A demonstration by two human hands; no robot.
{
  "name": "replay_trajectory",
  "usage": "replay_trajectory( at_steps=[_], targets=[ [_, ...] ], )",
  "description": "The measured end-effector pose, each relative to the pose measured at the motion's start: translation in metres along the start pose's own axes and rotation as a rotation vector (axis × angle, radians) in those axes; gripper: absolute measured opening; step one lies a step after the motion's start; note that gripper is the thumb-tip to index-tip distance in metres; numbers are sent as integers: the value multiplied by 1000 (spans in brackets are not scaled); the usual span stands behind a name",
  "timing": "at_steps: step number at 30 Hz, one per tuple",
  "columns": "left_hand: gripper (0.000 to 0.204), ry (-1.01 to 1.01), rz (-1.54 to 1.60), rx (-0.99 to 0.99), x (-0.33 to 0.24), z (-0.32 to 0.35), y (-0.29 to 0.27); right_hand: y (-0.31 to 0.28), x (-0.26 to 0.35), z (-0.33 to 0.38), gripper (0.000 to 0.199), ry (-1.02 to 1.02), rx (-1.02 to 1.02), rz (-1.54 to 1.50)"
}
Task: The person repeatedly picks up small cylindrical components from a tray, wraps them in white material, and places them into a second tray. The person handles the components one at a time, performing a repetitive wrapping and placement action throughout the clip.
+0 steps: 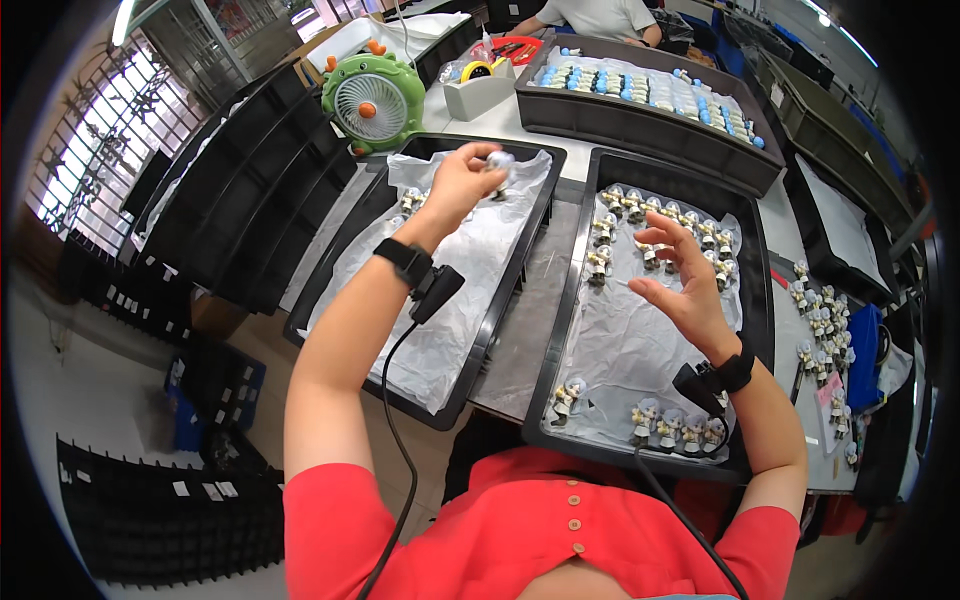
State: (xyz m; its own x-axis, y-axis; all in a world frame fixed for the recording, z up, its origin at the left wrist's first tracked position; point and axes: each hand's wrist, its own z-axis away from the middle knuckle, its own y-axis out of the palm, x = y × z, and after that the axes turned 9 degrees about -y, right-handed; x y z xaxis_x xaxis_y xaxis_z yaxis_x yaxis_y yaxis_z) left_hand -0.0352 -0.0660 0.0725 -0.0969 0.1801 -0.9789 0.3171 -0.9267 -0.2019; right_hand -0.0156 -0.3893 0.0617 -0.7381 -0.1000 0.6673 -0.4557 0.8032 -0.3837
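My left hand (468, 183) is closed on a small figurine (501, 160) with a pale head, slightly blurred, above the far end of the left black tray (478, 345). Paper lines that tray, and a few figurines (411, 200) lie on it beside my wrist. Over the right black tray (566, 330) hovers my right hand (683, 275), thumb and fingers apart, holding nothing. Below and beyond it, figurines (690, 218) stand in rows at the tray's far end, some hidden by my fingers. Several more figurines (668, 429) line the near edge, with one (569, 396) at the near left corner.
A green fan (372, 105) stands beyond the left tray, beside a grey box (480, 97) of tape and tools. A large bin (640, 125) holds rows of blue-and-white pieces. Loose figurines (825, 322) and a blue pouch (868, 358) lie at right. Another person (605, 18) sits opposite.
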Motion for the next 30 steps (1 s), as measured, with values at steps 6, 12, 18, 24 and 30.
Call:
replay_trajectory(
  at_steps=[6,12,18,24,30],
  targets=[
    [36,5,-777,-290,76,-47,-11,-7,-25,2,59,28,-36,75],
    [33,-51,-1068,-283,87,-51,-8,-11,-23,-1,50,48,-54,155],
    [32,-52,-1136,-210,85,-49,-11,-29,-69,0,34,127,-123,319],
    [32,-38,-1129,-224,78,-42,-8,-33,-114,27,49,232,105,708],
    [37,326,-901,-355,61,-42,-4,-22,-119,32,63,295,261,825]
  ],
)
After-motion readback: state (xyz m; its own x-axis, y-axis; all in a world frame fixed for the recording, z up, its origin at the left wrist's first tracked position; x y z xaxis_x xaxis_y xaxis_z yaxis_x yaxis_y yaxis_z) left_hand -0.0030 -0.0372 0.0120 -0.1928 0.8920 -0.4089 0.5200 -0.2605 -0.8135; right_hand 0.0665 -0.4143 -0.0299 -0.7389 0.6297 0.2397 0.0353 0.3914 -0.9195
